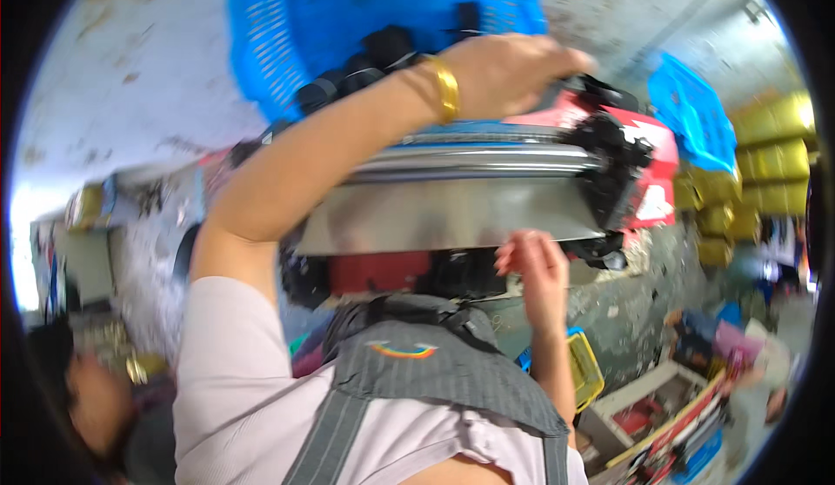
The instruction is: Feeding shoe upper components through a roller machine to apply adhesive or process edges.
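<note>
My left hand (513,72), with a gold bangle (445,89) at the wrist, stretches across a machine with red side panels (654,167). Its fingers are blurred and bend down by a black part (604,93) at the machine's upper right; whether they grip it I cannot make out. Below the hand run shiny metal rollers (478,161) and a smooth sloping metal plate (452,211). At the plate's near edge is my right hand (537,272), raised, fingers loosely bent and apart, nothing visible in them. A blue basket (261,41) behind the machine holds several black rolled pieces (387,47).
Another blue basket (691,115) is at the right, beside stacked yellow bundles (770,154). A yellow crate (589,370) stands low near my right forearm. Farther right is an open wooden frame (648,407). At lower left, another person (96,402) is close by.
</note>
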Action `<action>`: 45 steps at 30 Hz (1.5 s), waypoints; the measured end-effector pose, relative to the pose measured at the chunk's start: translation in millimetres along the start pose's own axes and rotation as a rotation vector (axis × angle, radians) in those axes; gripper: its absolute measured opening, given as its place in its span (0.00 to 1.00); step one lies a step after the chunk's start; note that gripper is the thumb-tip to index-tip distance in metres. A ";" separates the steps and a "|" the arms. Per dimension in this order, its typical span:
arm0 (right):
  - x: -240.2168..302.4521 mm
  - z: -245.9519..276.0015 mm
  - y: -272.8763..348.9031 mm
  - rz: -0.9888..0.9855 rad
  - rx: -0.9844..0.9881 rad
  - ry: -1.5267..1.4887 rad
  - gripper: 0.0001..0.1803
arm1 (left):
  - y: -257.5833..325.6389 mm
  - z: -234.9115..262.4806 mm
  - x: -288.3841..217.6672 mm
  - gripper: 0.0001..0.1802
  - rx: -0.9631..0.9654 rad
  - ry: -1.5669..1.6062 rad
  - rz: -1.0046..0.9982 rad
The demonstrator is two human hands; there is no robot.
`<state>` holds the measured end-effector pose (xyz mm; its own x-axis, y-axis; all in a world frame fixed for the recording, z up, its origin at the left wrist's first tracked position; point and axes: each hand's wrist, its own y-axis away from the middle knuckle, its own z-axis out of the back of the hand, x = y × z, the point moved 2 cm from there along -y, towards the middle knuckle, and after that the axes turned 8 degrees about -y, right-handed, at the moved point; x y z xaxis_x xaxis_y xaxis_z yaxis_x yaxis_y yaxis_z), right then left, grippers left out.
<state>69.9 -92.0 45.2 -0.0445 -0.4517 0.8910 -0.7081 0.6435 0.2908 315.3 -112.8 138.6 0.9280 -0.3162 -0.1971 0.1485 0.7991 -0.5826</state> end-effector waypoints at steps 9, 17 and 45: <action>-20.7 -44.5 24.0 -0.399 0.347 -0.371 0.26 | 200.6 39.7 -189.4 0.11 -0.049 -0.279 0.224; -174.0 -118.1 46.9 -1.140 0.374 -0.131 0.19 | 370.3 9.9 -261.6 0.11 0.009 -0.276 0.814; -357.6 -185.6 4.9 -0.283 0.488 0.747 0.39 | 523.6 -30.9 -139.1 0.46 -0.169 0.480 2.237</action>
<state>213.2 187.4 -207.4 0.5192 0.0714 0.8517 -0.8484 0.1632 0.5035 253.5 333.7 -163.4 -0.5954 0.6289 -0.5000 -0.6926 -0.0865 0.7161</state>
